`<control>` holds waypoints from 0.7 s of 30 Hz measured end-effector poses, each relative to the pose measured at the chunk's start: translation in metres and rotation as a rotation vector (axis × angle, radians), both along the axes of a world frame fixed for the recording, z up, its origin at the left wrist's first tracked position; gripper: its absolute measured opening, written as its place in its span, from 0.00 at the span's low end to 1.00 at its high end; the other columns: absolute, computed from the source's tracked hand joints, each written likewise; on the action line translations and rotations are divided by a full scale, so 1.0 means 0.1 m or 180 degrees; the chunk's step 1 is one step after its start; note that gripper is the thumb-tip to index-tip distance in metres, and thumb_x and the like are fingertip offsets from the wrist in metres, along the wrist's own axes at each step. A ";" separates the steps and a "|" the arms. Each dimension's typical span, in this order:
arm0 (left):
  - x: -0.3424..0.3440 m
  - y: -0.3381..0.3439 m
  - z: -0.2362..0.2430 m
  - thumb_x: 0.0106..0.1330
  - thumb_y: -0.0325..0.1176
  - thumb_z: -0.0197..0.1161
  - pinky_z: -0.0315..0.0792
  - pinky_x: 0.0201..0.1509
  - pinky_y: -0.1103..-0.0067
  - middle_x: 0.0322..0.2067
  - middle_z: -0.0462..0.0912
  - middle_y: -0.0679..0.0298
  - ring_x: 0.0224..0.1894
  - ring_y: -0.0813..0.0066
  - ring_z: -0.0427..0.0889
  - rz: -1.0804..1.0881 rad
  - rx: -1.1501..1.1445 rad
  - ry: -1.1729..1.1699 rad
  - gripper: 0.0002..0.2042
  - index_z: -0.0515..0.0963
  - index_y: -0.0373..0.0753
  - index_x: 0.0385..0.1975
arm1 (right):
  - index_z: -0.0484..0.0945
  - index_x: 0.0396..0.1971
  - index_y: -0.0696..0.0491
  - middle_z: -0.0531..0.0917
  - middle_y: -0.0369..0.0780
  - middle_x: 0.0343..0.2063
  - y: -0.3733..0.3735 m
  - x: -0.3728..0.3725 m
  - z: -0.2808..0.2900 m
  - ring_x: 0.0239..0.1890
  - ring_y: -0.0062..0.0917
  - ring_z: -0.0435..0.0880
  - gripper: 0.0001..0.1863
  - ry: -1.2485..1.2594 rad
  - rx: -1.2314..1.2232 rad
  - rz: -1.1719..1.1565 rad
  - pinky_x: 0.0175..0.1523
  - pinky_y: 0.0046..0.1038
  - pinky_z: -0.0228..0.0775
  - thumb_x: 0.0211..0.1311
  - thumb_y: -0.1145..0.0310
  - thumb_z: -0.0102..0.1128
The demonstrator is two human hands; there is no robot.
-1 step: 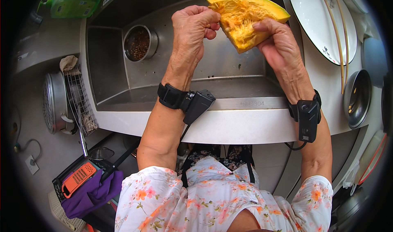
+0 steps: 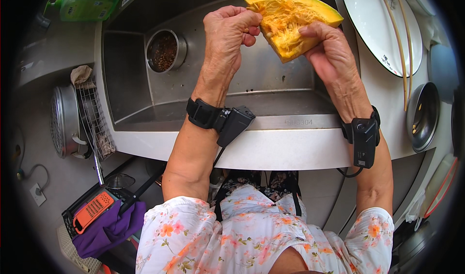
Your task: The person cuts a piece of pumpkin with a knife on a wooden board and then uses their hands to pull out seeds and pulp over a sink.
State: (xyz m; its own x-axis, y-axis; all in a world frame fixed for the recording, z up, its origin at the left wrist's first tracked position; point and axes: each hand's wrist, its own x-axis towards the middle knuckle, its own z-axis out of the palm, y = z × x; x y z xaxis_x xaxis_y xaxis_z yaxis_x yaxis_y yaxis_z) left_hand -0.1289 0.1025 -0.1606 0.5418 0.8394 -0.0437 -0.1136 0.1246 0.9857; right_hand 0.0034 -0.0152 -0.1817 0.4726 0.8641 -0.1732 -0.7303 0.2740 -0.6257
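Observation:
A wedge of pumpkin (image 2: 310, 12) with yellow rind and stringy orange pulp is held up over the far right part of the steel sink (image 2: 208, 87). My right hand (image 2: 332, 51) grips the wedge from its right side, thumb on the cut face and the other fingers partly hidden behind. My left hand (image 2: 230, 27) is closed in a pinch at the left edge of the pumpkin pulp (image 2: 276, 17); the fingertips touch the strands. Small pale seeds show in the pulp. A round metal strainer cup (image 2: 181, 51) with brown bits sits at the sink's left.
Right of the sink lie a white oval plate (image 2: 382, 46), long chopsticks (image 2: 404, 61) across it, and a metal bowl (image 2: 428, 129) with a few yellowish bits. At left are a green bottle (image 2: 92, 5), a wire rack (image 2: 94, 112), a metal pot (image 2: 63, 121) and an orange grater (image 2: 94, 211).

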 end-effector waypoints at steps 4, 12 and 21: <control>0.01 0.02 0.00 0.52 0.20 0.61 0.64 0.14 0.89 0.20 0.77 0.58 0.17 0.79 0.75 0.0132 0.0135 0.0166 0.03 0.75 0.28 0.25 | 0.71 0.41 0.61 0.76 0.40 0.40 0.01 -0.02 0.01 0.45 0.26 0.74 0.18 -0.0180 0.0036 -0.0036 0.57 0.31 0.66 0.46 0.84 0.56; -0.03 0.01 0.01 0.53 0.19 0.57 0.66 0.14 0.89 0.21 0.77 0.56 0.17 0.78 0.76 0.0129 0.0257 0.0140 0.04 0.75 0.26 0.27 | 0.71 0.40 0.61 0.75 0.40 0.40 0.00 0.01 0.00 0.46 0.26 0.74 0.18 -0.0172 0.0074 0.0033 0.57 0.32 0.65 0.46 0.84 0.56; -0.07 0.04 0.01 0.53 0.18 0.55 0.69 0.17 0.87 0.22 0.77 0.54 0.18 0.74 0.78 -0.0043 -0.0107 -0.0183 0.05 0.74 0.24 0.29 | 0.71 0.40 0.62 0.76 0.40 0.41 0.01 0.01 0.00 0.47 0.27 0.74 0.18 -0.0017 -0.0022 -0.0001 0.58 0.34 0.64 0.45 0.84 0.56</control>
